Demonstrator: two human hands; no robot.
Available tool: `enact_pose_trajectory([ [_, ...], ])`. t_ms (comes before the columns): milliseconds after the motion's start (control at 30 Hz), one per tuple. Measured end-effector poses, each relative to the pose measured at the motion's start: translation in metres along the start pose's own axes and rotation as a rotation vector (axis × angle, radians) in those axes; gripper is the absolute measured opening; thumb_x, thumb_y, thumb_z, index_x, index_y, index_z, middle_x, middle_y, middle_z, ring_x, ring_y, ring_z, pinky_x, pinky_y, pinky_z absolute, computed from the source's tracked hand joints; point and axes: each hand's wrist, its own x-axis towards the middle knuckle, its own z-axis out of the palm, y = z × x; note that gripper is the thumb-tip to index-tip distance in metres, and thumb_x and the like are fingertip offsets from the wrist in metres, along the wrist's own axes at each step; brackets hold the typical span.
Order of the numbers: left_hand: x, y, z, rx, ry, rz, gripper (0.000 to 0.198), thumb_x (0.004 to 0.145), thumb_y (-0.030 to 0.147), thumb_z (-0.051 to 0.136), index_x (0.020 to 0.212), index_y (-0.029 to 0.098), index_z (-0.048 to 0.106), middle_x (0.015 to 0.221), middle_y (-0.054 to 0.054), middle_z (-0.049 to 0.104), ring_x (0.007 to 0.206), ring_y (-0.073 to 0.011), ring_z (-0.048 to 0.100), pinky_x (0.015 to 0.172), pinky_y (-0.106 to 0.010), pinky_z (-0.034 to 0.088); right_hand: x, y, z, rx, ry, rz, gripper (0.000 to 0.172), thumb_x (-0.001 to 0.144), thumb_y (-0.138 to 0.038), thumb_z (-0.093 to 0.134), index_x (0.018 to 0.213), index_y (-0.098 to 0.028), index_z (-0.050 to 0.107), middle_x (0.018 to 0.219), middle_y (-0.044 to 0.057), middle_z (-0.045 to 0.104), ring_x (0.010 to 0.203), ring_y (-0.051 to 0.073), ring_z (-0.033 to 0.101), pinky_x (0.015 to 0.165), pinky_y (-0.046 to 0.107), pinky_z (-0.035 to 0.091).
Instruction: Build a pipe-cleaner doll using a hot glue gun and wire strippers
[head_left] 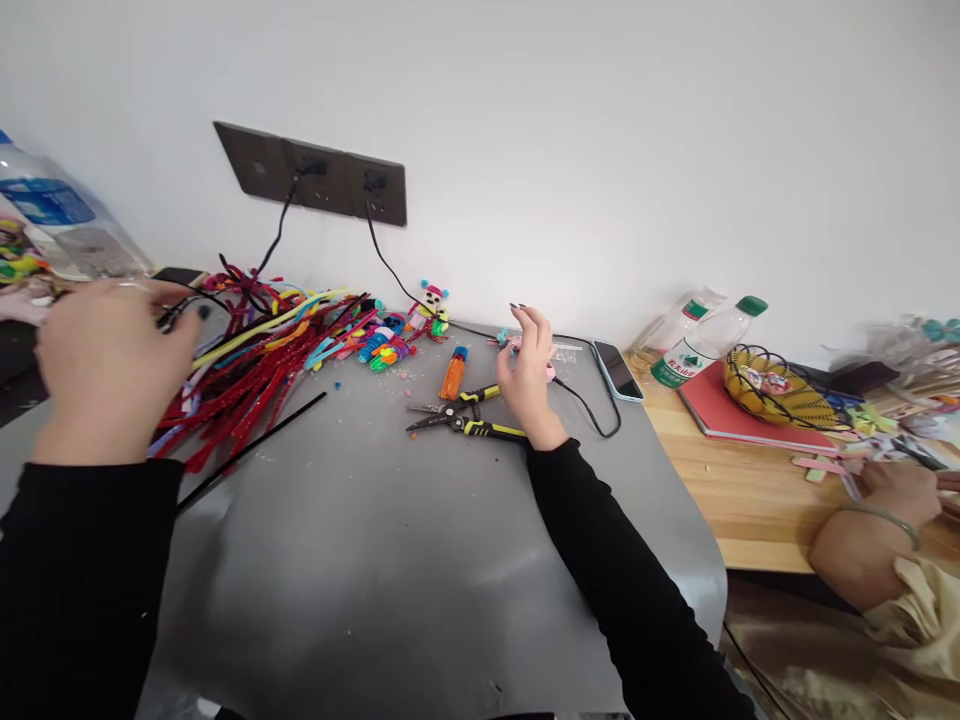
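Note:
My left hand [116,365] is at the left, slightly blurred, beside a pile of pipe cleaners [247,370]. Its thumb and index finger show around a small dark thing [174,316]; whether they hold it I cannot make out, and the other fingers are hidden. Over the back of the grey table, my right hand [529,375] is raised with bent fingers apart and nothing visible between them. Partly hidden behind it is a small pink thing [551,372] near a black cable. Pliers [457,415] with yellow-black handles lie with jaws apart, next to an orange pipe-cleaner piece [453,375].
Small pipe-cleaner figures [386,340] and a panda-like doll [430,302] sit by the wall. A phone [618,372] lies right of the cable. Beyond are a green-capped bottle [709,345], a red folder [720,408], a basket [780,390] and another person's hand [896,490].

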Motion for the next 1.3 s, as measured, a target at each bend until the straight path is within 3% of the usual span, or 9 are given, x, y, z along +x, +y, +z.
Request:
enact_pose_trajectory([
  [167,0.002,0.048,0.007,0.163,-0.245,0.068,0.053,0.088,0.036,0.044,0.122,0.016,0.079,0.108,-0.019,0.079,0.101,-0.0399,0.069,0.089,-0.047,0.053,0.000,0.001,0.002,0.061,0.025,-0.013,0.056,0.089,-0.005,0.041,0.143,-0.016,0.048,0.144,0.021,0.053,0.142,0.028,0.049,0.113,0.049,0.042],
  [400,0.033,0.027,0.032,0.271,-0.507,0.100,0.054,0.080,0.039,0.056,0.122,0.013,0.077,0.103,-0.016,0.078,0.093,-0.0335,0.066,0.082,-0.036,0.050,0.000,0.006,0.007,0.125,0.013,-0.010,0.058,0.087,-0.004,0.042,0.143,-0.018,0.047,0.142,0.020,0.052,0.139,0.028,0.050,0.115,0.051,0.044],
  [533,0.038,0.024,0.036,0.277,-0.490,0.062,0.053,0.077,0.047,0.059,0.119,0.019,0.077,0.105,-0.013,0.075,0.081,-0.0272,0.059,0.069,-0.031,0.042,-0.002,0.005,0.009,0.162,0.004,-0.003,0.058,0.086,-0.004,0.042,0.142,-0.018,0.048,0.142,0.020,0.052,0.136,0.028,0.051,0.113,0.051,0.047],
  [633,0.039,0.027,0.037,0.243,-0.485,0.056,0.041,0.074,0.045,0.061,0.102,0.022,0.080,0.097,-0.010,0.072,0.073,-0.0232,0.052,0.065,-0.029,0.037,-0.002,0.004,0.012,0.179,-0.001,0.006,0.059,0.086,-0.003,0.041,0.142,-0.018,0.048,0.142,0.020,0.051,0.137,0.028,0.051,0.111,0.050,0.049],
  [833,0.036,0.032,0.037,0.104,-0.425,0.044,0.012,0.066,0.033,0.065,0.069,0.022,0.067,0.070,-0.004,0.061,0.063,-0.0205,0.045,0.064,-0.028,0.035,-0.001,0.008,0.012,0.221,-0.020,0.020,0.059,0.086,-0.004,0.043,0.143,-0.018,0.049,0.143,0.020,0.049,0.136,0.028,0.051,0.112,0.050,0.049],
  [967,0.033,0.035,0.030,0.115,-0.264,-0.043,0.013,0.070,0.032,0.065,0.078,0.023,0.069,0.064,-0.002,0.052,0.059,-0.0207,0.038,0.068,-0.031,0.043,-0.001,0.009,0.012,0.250,-0.012,0.026,0.058,0.087,-0.004,0.043,0.142,-0.019,0.050,0.142,0.020,0.050,0.136,0.028,0.052,0.112,0.051,0.050],
  [1100,0.032,0.042,0.015,0.067,-0.006,-0.106,0.022,0.080,0.030,0.060,0.094,0.021,0.074,0.075,-0.006,0.067,0.072,-0.0262,0.057,0.082,-0.038,0.053,-0.002,0.007,0.013,0.250,-0.017,0.011,0.057,0.087,-0.003,0.042,0.141,-0.020,0.050,0.140,0.019,0.052,0.134,0.027,0.054,0.109,0.049,0.052],
  [1200,0.027,0.061,0.005,-0.152,0.175,-0.037,0.019,0.082,0.023,0.063,0.096,0.017,0.074,0.083,-0.005,0.075,0.080,-0.0231,0.068,0.093,-0.036,0.053,-0.002,0.005,0.012,0.256,-0.015,0.004,0.053,0.089,-0.003,0.042,0.139,-0.021,0.052,0.140,0.018,0.055,0.132,0.025,0.057,0.105,0.046,0.055],
  [1300,0.011,0.094,0.006,-0.508,0.223,0.046,0.015,0.079,0.021,0.069,0.093,0.016,0.073,0.085,-0.004,0.076,0.073,-0.0181,0.067,0.080,-0.030,0.054,-0.001,0.002,0.009,0.339,-0.064,0.041,0.042,0.095,-0.013,0.049,0.136,-0.020,0.055,0.134,0.016,0.062,0.120,0.024,0.063,0.100,0.043,0.057],
])
